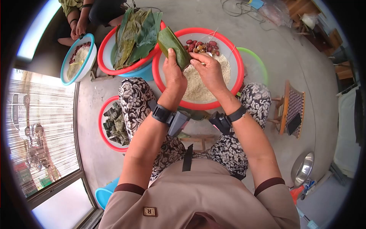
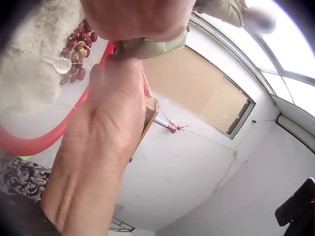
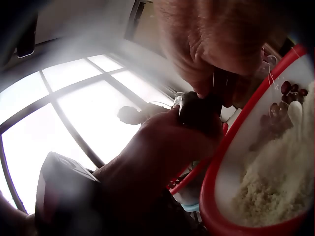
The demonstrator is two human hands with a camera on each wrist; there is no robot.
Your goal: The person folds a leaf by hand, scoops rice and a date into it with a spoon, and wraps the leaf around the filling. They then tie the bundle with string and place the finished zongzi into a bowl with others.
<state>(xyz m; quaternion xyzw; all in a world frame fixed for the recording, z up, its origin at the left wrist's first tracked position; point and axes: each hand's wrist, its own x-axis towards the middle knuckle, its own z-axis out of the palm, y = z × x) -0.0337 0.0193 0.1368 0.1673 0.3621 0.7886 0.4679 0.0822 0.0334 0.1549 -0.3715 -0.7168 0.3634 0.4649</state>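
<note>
My left hand (image 1: 175,73) grips a broad green leaf (image 1: 170,41) folded over on itself, thumb lying along its near side. At the leaf's lower right edge, my right hand (image 1: 210,73) pinches it between thumb and forefinger. Both hands are over a red-rimmed basin (image 1: 239,72) holding pale rice grains (image 1: 206,83) and red dates (image 1: 211,46). A white spoon (image 2: 58,64) lies by the dates in the left wrist view. The leaf shows dark between the hands in the right wrist view, its inside hidden.
Large loose leaves (image 1: 139,36) fill another red-rimmed basin to the left. Wrapped leaf parcels (image 1: 115,124) lie in a basin by the left knee. Another person's hands (image 1: 78,28) are near a blue-rimmed bowl (image 1: 91,57). A small woven-seat chair (image 1: 292,108) stands right.
</note>
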